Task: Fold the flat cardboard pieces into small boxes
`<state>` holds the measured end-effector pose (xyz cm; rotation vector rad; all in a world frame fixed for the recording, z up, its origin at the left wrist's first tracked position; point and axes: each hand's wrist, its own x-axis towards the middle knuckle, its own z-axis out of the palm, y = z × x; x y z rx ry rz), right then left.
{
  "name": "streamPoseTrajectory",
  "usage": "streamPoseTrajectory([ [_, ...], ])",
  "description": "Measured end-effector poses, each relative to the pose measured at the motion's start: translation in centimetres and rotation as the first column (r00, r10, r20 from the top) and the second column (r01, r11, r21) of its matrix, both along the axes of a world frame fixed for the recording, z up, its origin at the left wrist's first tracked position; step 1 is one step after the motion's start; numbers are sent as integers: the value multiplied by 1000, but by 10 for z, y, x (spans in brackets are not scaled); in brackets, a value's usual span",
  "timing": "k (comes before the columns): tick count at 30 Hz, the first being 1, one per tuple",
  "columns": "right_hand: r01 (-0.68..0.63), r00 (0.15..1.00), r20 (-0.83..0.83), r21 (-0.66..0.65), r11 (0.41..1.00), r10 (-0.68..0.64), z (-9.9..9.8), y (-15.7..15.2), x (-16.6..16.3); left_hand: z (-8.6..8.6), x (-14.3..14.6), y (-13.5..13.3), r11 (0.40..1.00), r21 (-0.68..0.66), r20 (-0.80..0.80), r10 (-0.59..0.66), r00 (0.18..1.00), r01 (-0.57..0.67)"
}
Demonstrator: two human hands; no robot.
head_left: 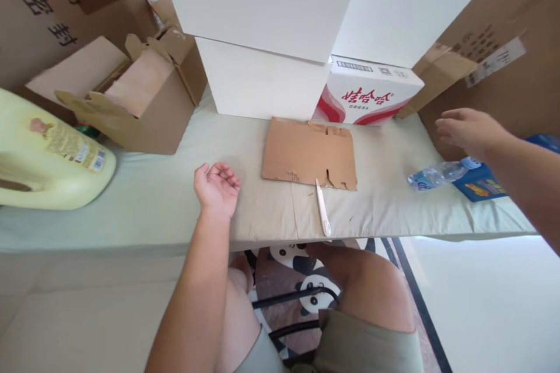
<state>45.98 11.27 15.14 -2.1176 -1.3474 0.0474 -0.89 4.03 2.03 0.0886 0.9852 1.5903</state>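
Note:
My left hand (217,187) rests palm up on the cloth-covered table, its fingers loosely curled with nothing in them. To its right lies a flat piece of brown cardboard (301,154) with slits and torn edges. A white utility knife (322,210) touches the cardboard's front edge with its tip and points toward me with its handle. At the right, my right hand (472,129) is raised, fingers stretched out and holding nothing. Below it, a clear plastic water bottle (440,175) lies on its side against a blue package (479,184).
Large white boxes (266,78) stand at the back beside a red-and-white carton (367,93). Open brown boxes (161,119) and a big yellow jug (56,157) occupy the left. A large cardboard box (490,64) stands at the right. My legs are under the table edge.

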Motion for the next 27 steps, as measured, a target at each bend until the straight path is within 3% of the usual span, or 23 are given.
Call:
streamPoseTrajectory([
  [3, -95, 985, -157, -141, 986, 72, -3, -8, -41, -2, -6, -2, 1000, 16, 46, 7, 999, -7],
  [7, -274, 950, -208, -193, 942, 234, -2, -10, -108, -3, -16, -6, 998, 40, 151, 42, 988, -49],
  [12, -559, 828, -213, -247, 792, 518, -10, 8, -213, 0, -37, -13, 991, 72, 268, 90, 959, -113],
  [16, -735, 628, -16, -340, 587, 778, -28, 27, -316, 6, -54, -17, 983, 23, 349, 165, 922, -185],
  [19, -749, 467, 177, -443, 493, 867, -40, 37, -400, 7, -62, -18, 976, -4, 388, 201, 899, -217],
  [23, -893, 235, 369, -283, 349, 899, -44, 47, -502, 2, -69, -15, 972, 9, 409, 211, 888, -235],
  [25, -938, 126, 415, -245, 244, 901, -43, 56, -539, -2, -71, -15, 970, 33, 412, 208, 887, -243],
  [27, -948, 60, 432, -256, 187, 900, -42, 68, -561, -4, -74, -15, 967, 53, 417, 204, 886, -248],
])
